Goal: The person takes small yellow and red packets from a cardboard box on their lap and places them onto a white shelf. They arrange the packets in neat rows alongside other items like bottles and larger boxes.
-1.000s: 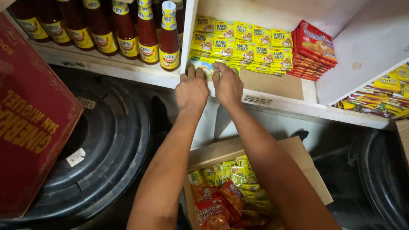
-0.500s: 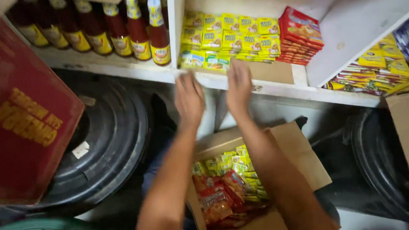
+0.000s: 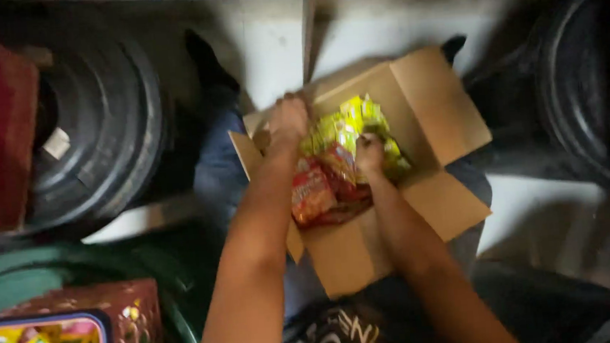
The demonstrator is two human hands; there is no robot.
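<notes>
In the head view, both hands are down in the open cardboard box (image 3: 400, 186) on the lap, left hand (image 3: 288, 122) and right hand (image 3: 369, 152) among yellow packets (image 3: 348, 121) beside red packets (image 3: 314, 192), many packets remaining; grips too blurred to tell.

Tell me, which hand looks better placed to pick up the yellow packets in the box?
Probably the right hand: it is down among the yellow packets inside the cardboard box. The left hand is at the box's back edge, beside the packets rather than in them.
</notes>
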